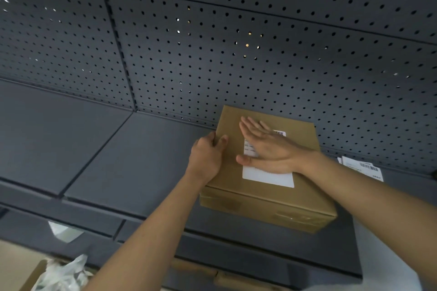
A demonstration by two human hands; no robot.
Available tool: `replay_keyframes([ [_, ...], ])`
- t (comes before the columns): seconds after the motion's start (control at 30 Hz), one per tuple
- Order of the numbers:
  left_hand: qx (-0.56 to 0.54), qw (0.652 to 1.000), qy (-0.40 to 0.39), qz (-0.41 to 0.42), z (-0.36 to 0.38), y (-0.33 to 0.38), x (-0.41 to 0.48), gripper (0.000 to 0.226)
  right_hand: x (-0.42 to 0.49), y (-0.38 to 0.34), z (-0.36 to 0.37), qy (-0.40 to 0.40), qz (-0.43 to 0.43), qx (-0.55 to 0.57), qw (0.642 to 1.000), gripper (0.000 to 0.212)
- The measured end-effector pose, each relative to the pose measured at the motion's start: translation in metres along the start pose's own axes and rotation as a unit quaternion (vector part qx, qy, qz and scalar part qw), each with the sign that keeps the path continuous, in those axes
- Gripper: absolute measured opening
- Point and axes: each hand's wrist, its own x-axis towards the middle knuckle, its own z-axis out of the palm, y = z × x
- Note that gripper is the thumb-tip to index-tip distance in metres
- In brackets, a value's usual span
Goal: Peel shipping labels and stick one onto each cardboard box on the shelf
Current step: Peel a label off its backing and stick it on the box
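Lower left corner: crumpled clear plastic bag lies below the shelf front, next to a pale cardboard edge.

Dark grey metal shelf: left half bare; grey perforated back panel rises behind it.

Left hand: clamped on the left edge of the flat brown cardboard box. Fingers are curled round the edge, with one digit lying on the top face.

Box position: on the shelf, right of its middle, rear edge close to the back panel, near side reaching toward the shelf's front edge. It sits slightly askew to the shelf edges.

White rectangular shipping label: on the box top, left of centre. Lower strip and a barcode corner show; the rest is under the palm.

Right hand: spread flat, fingers straight and pointing up-left, thumb out to the side. The palm lies on the label and the fingertips reach past it onto bare cardboard.

Hands are apart, on the same box.

Right, at the shelf's rear edge: loose white printed label sheets, partly hidden by the right forearm.
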Motion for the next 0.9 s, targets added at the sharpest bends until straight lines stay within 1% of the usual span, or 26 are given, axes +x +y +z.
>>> replay_keyframes([
  [0.1,0.003,1.0,0.004,0.002,0.0,0.0,0.001,0.034,-0.027,-0.022,0.007,-0.003,-0.035,-0.001,0.999,0.108],
  [0.27,0.005,1.0,0.004,0.006,0.0,-0.001,0.0,0.035,-0.071,-0.061,0.02,-0.005,-0.077,-0.04,0.996,0.113],
  [0.33,0.005,1.0,0.003,0.004,0.001,-0.001,0.0,0.036,-0.078,-0.065,0.024,-0.004,-0.083,-0.044,0.996,0.104],
  [0.4,0.008,1.0,0.004,0.003,0.001,-0.001,0.001,0.037,-0.078,-0.064,0.024,-0.001,-0.079,-0.021,0.997,0.089],
  [0.5,0.006,1.0,0.002,0.001,0.0,0.0,0.001,0.037,-0.067,-0.055,0.025,0.024,-0.051,0.023,0.998,0.077],
  [0.63,0.009,1.0,-0.001,-0.002,0.0,-0.001,0.0,0.036,-0.039,-0.028,0.029,0.056,0.008,0.052,0.997,0.064],
  [0.77,0.0,1.0,-0.004,-0.007,-0.001,0.001,-0.001,0.038,-0.007,0.002,0.024,0.065,0.055,0.053,0.995,0.06],
  [0.9,0.002,1.0,-0.007,-0.016,-0.001,0.004,-0.003,0.04,0.008,0.021,0.016,0.08,0.106,0.044,0.99,0.061],
])
